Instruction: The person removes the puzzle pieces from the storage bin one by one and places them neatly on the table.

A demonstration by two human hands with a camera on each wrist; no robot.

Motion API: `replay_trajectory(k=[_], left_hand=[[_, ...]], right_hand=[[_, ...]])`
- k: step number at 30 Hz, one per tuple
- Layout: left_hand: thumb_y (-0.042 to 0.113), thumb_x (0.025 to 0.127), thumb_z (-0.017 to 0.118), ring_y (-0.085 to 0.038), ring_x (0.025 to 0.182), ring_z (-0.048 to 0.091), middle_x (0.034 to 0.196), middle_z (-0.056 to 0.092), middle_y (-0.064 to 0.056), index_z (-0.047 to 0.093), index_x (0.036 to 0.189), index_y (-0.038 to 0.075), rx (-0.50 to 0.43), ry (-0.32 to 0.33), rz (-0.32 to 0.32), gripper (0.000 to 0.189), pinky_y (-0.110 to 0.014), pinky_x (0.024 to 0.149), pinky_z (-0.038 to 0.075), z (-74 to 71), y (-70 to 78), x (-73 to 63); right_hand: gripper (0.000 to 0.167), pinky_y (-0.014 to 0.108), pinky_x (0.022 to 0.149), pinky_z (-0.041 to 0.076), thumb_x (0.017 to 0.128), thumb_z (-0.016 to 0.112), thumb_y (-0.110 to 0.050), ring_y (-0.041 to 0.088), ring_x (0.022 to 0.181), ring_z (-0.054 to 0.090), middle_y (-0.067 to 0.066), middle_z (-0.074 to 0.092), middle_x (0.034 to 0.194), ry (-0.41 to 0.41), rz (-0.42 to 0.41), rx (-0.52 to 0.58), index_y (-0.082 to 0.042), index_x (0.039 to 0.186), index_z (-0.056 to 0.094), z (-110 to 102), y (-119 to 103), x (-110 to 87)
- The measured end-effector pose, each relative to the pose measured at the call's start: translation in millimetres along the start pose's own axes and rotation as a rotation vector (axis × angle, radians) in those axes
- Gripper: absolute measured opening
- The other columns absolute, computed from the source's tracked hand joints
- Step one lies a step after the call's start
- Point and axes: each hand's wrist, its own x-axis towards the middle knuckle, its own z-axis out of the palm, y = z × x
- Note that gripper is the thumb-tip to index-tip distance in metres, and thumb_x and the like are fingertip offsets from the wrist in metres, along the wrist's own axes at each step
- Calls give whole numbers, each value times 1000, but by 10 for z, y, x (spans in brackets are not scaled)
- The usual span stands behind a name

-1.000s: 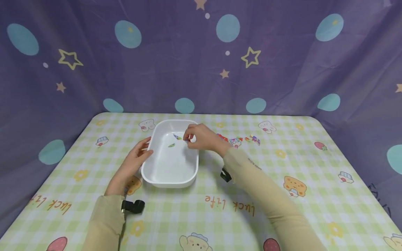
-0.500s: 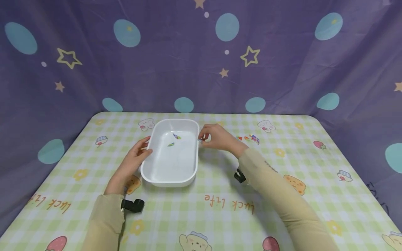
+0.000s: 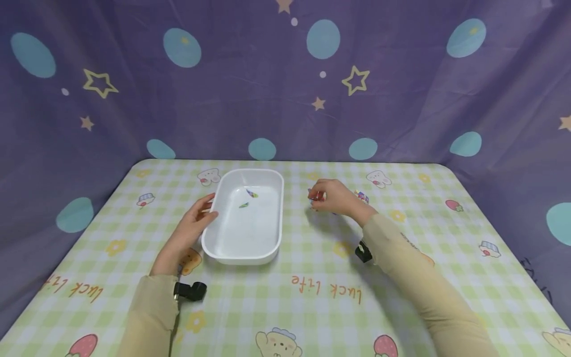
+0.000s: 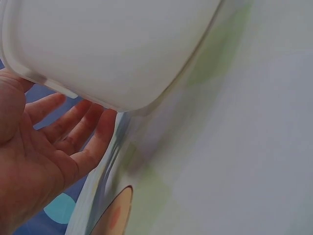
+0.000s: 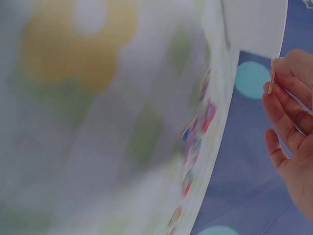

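Note:
A white plastic tray (image 3: 243,243) stands left of the table's middle, with two small multicoloured leaf-like pieces (image 3: 252,194) on its floor. My left hand (image 3: 194,223) holds its left side, thumb at the rim and fingers along the outer wall, as the left wrist view also shows. Right of the tray, my right hand (image 3: 334,196) is above the cloth. Between thumb and fingertips it pinches a small thin flat piece (image 5: 271,82), seen edge-on with a pale rim in the right wrist view. Beneath and beyond this hand lie several colourful flat pieces (image 5: 198,127).
A green-and-white checked cloth (image 3: 250,302) with printed cartoons covers the table. Other colourful pieces (image 3: 362,196) show just behind the right wrist. A purple curtain (image 3: 285,124) hangs behind the table's far edge. Each wrist carries a black camera (image 3: 191,291).
My right hand has moved right, from inside the tray out past its rim to the colourful pieces, with the small piece in its fingertips. The left hand and tray stay put.

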Motion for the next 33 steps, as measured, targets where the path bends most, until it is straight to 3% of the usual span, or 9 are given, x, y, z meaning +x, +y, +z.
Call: replay_trajectory(k=[9, 25, 33], left_hand=[[29, 95, 48, -35, 121, 39, 140, 33, -18, 20, 146, 21, 8, 2, 6, 59, -45, 92, 40, -1, -33, 26], [30, 95, 48, -34, 120, 40, 140, 33, -18, 21, 146, 21, 8, 7, 11, 58, -42, 89, 42, -1, -33, 5], [29, 95, 47, -34, 119, 41, 139, 34, -18, 21, 146, 19, 0, -1, 16, 58, -40, 88, 43, 5, -30, 22]], right_hand=[[17, 29, 66, 47, 76, 68, -17, 12, 73, 58, -3, 61, 84, 6, 107, -57, -9, 91, 71, -102, 259, -222], [16, 32, 71, 49, 75, 69, -12, 14, 74, 59, 3, 64, 82, -16, 193, -112, -5, 90, 68, -98, 587, -443], [12, 31, 69, 46, 75, 68, -13, 13, 71, 55, 1, 61, 79, -34, 169, -178, -9, 86, 70, -85, 617, -467]])
